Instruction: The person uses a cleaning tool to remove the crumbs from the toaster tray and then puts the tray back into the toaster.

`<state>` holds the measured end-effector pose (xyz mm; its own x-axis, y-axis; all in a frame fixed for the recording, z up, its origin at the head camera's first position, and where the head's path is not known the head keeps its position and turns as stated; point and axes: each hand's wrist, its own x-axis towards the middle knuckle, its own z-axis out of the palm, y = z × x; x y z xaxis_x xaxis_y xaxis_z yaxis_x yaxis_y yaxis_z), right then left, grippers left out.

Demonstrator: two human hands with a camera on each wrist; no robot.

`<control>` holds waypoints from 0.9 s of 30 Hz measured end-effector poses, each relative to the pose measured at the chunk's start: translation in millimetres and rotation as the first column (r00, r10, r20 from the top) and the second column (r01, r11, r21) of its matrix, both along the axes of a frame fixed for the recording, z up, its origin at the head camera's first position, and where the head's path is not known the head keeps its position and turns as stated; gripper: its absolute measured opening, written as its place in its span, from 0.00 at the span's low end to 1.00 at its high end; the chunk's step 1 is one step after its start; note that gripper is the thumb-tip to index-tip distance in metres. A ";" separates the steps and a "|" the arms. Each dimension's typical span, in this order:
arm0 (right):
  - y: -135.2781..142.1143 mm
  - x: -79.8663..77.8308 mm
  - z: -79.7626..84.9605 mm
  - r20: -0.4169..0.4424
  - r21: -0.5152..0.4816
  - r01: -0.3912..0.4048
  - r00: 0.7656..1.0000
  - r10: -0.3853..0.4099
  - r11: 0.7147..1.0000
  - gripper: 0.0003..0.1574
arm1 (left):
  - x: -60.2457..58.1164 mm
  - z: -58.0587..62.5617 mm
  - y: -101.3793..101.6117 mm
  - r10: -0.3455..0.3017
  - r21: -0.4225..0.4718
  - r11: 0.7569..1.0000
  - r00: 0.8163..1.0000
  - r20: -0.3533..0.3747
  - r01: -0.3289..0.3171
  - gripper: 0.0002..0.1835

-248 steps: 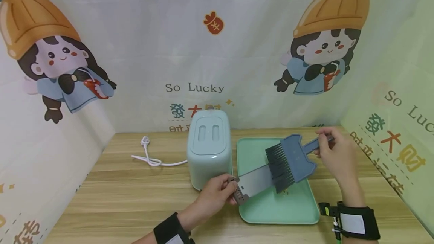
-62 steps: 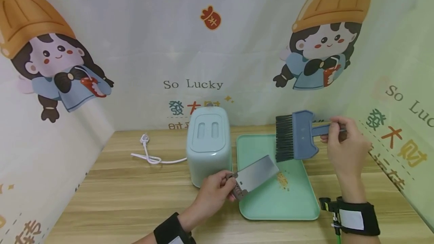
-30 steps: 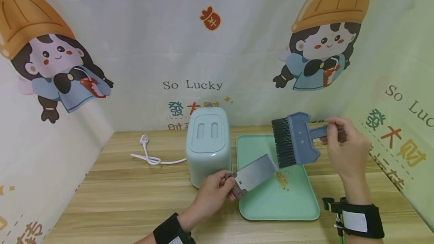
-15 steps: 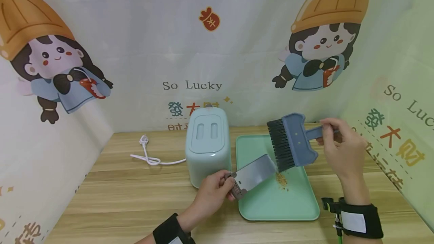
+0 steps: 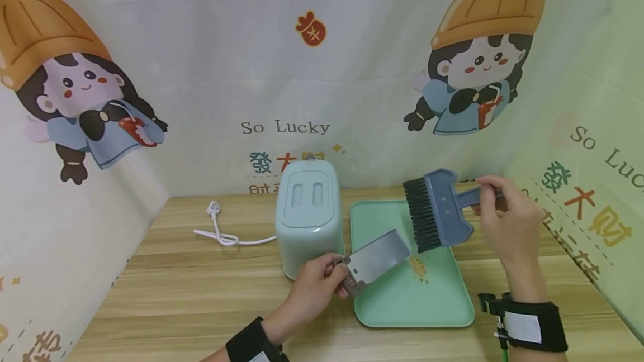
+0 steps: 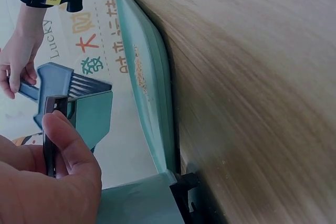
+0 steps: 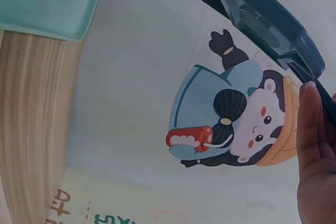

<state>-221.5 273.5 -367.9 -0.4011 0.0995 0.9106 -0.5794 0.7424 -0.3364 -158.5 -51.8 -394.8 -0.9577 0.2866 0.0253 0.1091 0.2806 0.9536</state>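
My left hand (image 5: 317, 284) pinches the dark end of a flat metal crumb tray (image 5: 378, 260) between thumb and fingers. The plate slants up over the left side of a mint serving tray (image 5: 415, 309). In the right hand (image 5: 510, 222) is the handle of a blue brush (image 5: 445, 208), its black bristles hanging just right of the plate's far end, above the serving tray. Light brown crumbs (image 5: 418, 268) lie in a small heap below the bristles. The left wrist view shows the thumb (image 6: 71, 145) against the crumb tray's end, with the brush beyond.
A mint toaster (image 5: 308, 197) with a lid on top stands left of the serving tray, close behind the left hand. Its white cord and plug (image 5: 226, 238) lie on the wooden table (image 5: 176, 300). A printed cloth (image 5: 211, 60) hangs behind.
Eight seconds back the bristles lay across the crumb tray; the brush has since risen to its right, and the crumb heap shows. Lately the brush dipped, tilted, then shifted slightly right. The left hand stays put.
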 end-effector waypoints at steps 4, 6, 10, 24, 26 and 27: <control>-9.5 7.5 8.1 0.051 -0.075 -0.121 0.991 0.125 0.990 0.07 | 0.4 1.3 0.4 -0.005 -0.004 1.000 1.000 0.010 0.006 0.09; -15.5 8.8 7.8 0.127 -0.100 -0.217 0.965 0.228 0.971 0.08 | -1.4 -1.1 0.5 -0.008 -0.002 1.000 1.000 0.014 0.008 0.09; -21.1 4.8 -1.9 0.285 -0.102 -0.299 0.905 0.316 0.949 0.10 | -9.7 -18.4 -0.3 -0.006 -0.002 1.000 1.000 0.026 0.006 0.09; 16.8 0.9 -8.4 0.202 -0.065 0.056 0.978 -0.042 0.996 0.11 | -16.5 -41.2 -4.8 0.008 0.028 1.000 1.000 -0.001 -0.008 0.10; 18.3 3.4 -6.6 0.224 -0.132 0.119 0.971 -0.087 0.984 0.13 | -16.4 -40.8 -4.7 0.009 0.036 0.999 1.000 0.009 -0.009 0.10; 18.5 4.7 -5.7 0.246 -0.178 0.143 0.965 -0.096 0.974 0.14 | -16.6 -41.1 -4.9 0.011 0.043 0.999 1.000 0.015 -0.011 0.10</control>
